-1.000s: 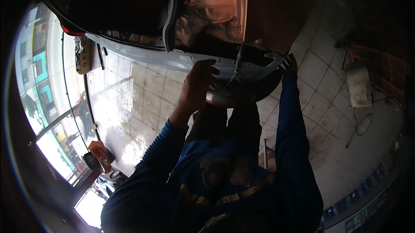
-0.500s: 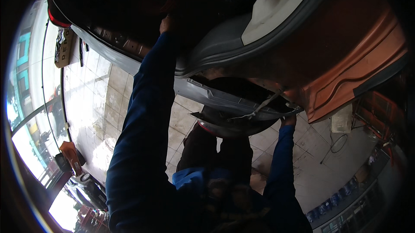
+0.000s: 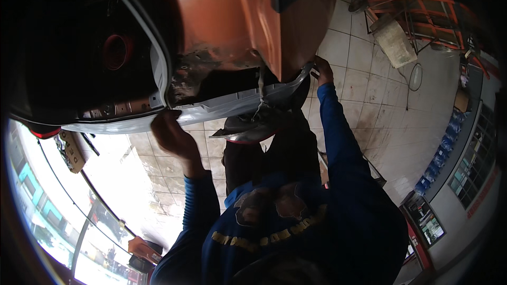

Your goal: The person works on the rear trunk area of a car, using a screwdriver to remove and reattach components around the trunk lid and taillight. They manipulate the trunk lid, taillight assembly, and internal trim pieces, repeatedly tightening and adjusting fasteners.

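A long grey car bumper [image 3: 203, 114] runs across the rear of an orange car body [image 3: 214, 15]. My right hand [image 3: 324, 71] has its fingers closed around the bumper's right end, by the orange rear panel. At the bumper's upper edge, just below the lower end of a black rubber seal [image 3: 165, 68], my left hand [image 3: 176, 139] is closed with its fingertips on the edge. A dark curved piece with a red rim [image 3: 252, 128] sits over my thighs. Above that piece hangs a light strip [image 3: 261, 81]. Dark gaps hide the space behind the bumper.
Inside the dark trunk is a round red opening [image 3: 116, 51]. A red tail lamp [image 3: 45, 133] marks the car's far left corner. On the tiled floor lie a cardboard box [image 3: 70, 150] and a pale block [image 3: 393, 41] beside an orange metal frame [image 3: 443, 7]. Blue bottles [image 3: 441, 147] line the right wall.
My left hand has come out of the dark trunk down to the bumper's upper edge. My right hand stays on the bumper's right end. The view has turned to the right.
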Available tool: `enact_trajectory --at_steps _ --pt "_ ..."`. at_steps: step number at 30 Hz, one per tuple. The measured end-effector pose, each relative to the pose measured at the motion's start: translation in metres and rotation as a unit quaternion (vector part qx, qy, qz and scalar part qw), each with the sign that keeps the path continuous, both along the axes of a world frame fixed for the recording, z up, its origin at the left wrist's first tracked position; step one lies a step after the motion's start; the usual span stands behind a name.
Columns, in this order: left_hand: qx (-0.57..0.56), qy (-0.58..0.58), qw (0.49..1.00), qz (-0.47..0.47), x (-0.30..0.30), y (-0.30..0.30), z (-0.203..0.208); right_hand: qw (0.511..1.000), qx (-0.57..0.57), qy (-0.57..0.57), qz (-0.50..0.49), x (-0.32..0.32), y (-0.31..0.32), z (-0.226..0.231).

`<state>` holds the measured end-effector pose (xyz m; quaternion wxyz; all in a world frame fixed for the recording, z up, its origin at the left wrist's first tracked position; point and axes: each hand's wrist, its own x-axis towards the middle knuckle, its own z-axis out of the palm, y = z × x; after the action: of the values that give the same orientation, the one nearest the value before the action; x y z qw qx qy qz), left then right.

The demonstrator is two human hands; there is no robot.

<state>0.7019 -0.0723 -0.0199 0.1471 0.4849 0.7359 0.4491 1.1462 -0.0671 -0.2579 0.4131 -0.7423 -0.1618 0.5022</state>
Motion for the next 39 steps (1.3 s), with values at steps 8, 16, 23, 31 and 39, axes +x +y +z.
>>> enact_trajectory --at_steps 8,16,23,31,39 --pt "-0.181 0.005 0.961 -0.211 0.208 -0.004 0.001 0.99 0.066 0.099 0.078 0.018 0.043 -0.026" --pt "-0.182 0.198 0.943 -0.198 0.267 0.009 -0.031 0.929 0.154 0.317 0.115 0.024 0.086 -0.126" --pt "-0.268 0.122 0.946 -0.134 0.276 0.017 -0.043 0.897 0.149 0.237 0.342 0.049 0.102 -0.192" --pt "-0.329 0.163 0.929 -0.048 0.288 0.018 -0.032 0.877 0.194 0.131 0.419 0.048 0.11 -0.198" --pt "-0.33 0.25 0.905 -0.098 0.279 0.021 -0.03 0.895 0.219 0.144 0.36 0.049 0.102 -0.19"
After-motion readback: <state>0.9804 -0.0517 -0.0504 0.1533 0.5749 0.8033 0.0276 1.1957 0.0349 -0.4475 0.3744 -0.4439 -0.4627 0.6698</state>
